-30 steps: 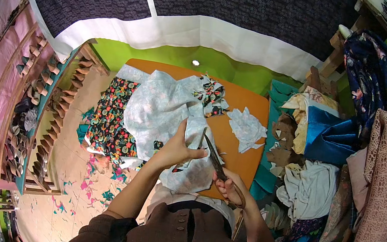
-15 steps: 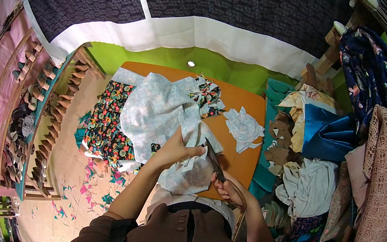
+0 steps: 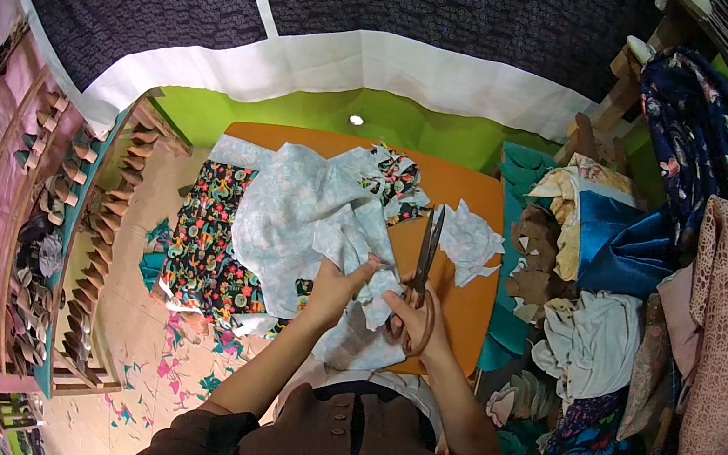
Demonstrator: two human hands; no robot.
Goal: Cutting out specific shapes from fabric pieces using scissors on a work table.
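A large piece of printed fabric [image 3: 292, 203] is spread over the orange table, its pale reverse side up. The black side with bright flowers [image 3: 211, 242] shows at the left. My left hand [image 3: 339, 292] is closed on a fold of this fabric near the table's front. Beside it, my right hand [image 3: 418, 319] grips the handles of large dark scissors [image 3: 428, 251]. Their blades point away from me, slightly parted at the tips and off the cloth. The right thumb reaches to the fabric's edge by the left hand. A pile of cut pale pieces [image 3: 469, 245] lies right of the blades.
The orange table [image 3: 449, 320] stands against a green wall. Left is a rack of shoe-shaped forms [image 3: 104, 236], with colourful scraps [image 3: 178, 341] on the floor. Folded fabrics, including blue satin [image 3: 620, 247] and white cloth [image 3: 592, 342], are heaped at the right.
The scissors have come away from the fabric and swung from pointing up-left to pointing straight ahead. My right hand has moved in toward the left hand and the cloth.
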